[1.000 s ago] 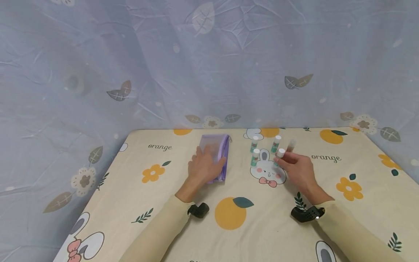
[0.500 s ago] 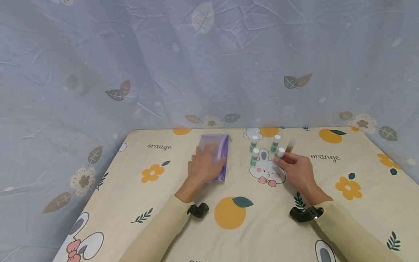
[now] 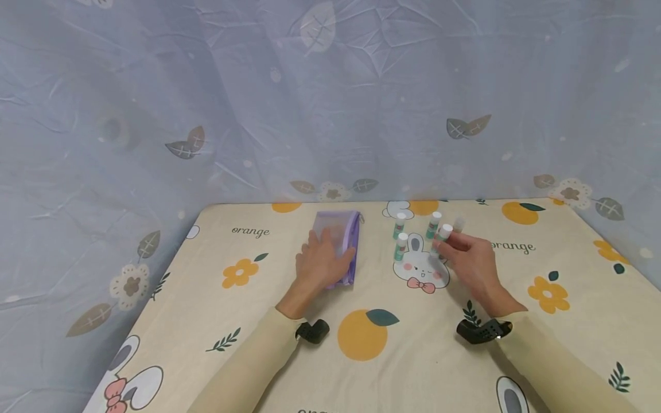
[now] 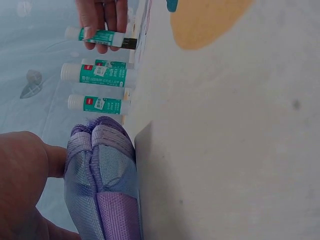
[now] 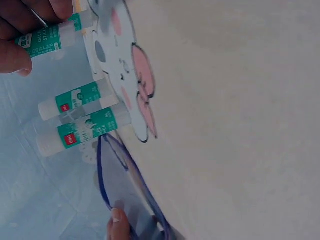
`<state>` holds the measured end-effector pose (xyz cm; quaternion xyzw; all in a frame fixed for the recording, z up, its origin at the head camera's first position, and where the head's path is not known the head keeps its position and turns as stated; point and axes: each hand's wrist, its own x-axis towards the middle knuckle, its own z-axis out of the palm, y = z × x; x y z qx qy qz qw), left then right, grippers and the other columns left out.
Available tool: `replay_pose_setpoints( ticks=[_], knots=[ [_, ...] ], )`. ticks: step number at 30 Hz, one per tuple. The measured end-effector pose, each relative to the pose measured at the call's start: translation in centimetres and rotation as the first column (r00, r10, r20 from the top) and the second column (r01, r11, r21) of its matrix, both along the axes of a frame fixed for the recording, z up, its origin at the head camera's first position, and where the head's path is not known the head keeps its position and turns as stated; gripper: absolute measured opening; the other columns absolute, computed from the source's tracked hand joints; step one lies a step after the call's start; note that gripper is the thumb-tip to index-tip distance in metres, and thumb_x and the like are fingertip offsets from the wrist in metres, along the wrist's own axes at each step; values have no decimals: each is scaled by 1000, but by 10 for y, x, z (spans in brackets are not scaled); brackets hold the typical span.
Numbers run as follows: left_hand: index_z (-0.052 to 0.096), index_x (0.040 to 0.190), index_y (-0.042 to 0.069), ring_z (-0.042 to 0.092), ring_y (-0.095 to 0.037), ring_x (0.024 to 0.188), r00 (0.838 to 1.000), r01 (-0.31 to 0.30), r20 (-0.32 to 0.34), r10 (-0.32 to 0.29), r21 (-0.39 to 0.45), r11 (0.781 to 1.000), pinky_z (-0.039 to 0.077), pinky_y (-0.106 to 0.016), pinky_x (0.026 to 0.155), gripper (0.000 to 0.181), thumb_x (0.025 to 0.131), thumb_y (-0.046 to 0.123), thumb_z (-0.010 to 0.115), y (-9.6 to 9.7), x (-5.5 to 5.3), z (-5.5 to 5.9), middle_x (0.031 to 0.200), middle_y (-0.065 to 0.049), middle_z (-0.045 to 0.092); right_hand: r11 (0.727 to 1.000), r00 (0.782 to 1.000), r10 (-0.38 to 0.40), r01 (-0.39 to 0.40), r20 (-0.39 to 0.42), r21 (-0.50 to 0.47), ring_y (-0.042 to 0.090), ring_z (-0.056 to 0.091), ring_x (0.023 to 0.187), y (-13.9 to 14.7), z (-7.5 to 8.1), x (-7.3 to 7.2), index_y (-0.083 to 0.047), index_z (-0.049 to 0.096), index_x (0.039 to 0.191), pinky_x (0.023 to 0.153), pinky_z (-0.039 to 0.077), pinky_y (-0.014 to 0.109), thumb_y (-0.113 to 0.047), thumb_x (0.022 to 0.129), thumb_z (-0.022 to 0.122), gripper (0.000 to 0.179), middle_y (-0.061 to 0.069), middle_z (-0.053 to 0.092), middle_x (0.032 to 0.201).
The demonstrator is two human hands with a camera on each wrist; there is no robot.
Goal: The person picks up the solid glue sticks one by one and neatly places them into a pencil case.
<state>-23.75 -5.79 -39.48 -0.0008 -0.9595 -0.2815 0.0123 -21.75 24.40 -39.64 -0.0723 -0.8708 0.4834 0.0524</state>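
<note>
In the head view a glue stick (image 3: 441,239) with a white cap and green label is pinched between thumb and fingers of my right hand (image 3: 472,264). The left wrist view has that glue stick (image 4: 102,37) just off the cloth. Left of it stand a near glue stick (image 3: 400,249) and a far glue stick (image 3: 399,228); another glue stick (image 3: 433,226) stands behind. One more (image 3: 459,222) is partly hidden by my right fingers. My left hand (image 3: 321,264) lies with spread fingers on a purple mesh zip pouch (image 3: 353,241), its thumb at the zipped side.
A cream tablecloth (image 3: 289,367) printed with oranges, flowers and rabbits covers the table. Behind the table's far edge hangs a pale blue-grey curtain (image 3: 392,115). Dark wrist bands (image 3: 482,331) sit on both wrists.
My right hand has raised its glue stick slightly, and the stick now leans a little to the right. My left hand and the pouch have stayed in place.
</note>
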Motion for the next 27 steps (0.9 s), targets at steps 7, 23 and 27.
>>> replay_pose_setpoints(
  ticks=[7,23,27],
  knots=[
    [46,156,12,56,-48,126,1000,2,-8,-1,2,1000,45,-64,105,72,100,54,61,1,0,-1,146,-25,51,999,1000,-29,29,-11,-35,33,62,136,0,14,-6,-12,58,153,113,52,45,-40,105,67,56,16,65,148],
    [48,156,17,57,-46,122,1000,10,-29,-9,3,1000,46,-62,103,67,101,53,62,1,0,-3,140,-23,53,993,997,-42,34,-72,-113,11,65,113,-7,34,-10,-18,62,150,91,56,19,-52,102,66,60,10,67,147],
    [47,158,18,57,-47,123,1000,11,-24,-10,7,1000,45,-63,104,68,101,53,62,1,0,-2,142,-23,52,990,996,-33,21,-82,-142,6,64,113,-10,37,-10,-17,63,150,91,56,18,-51,102,68,59,11,67,147]
  ],
)
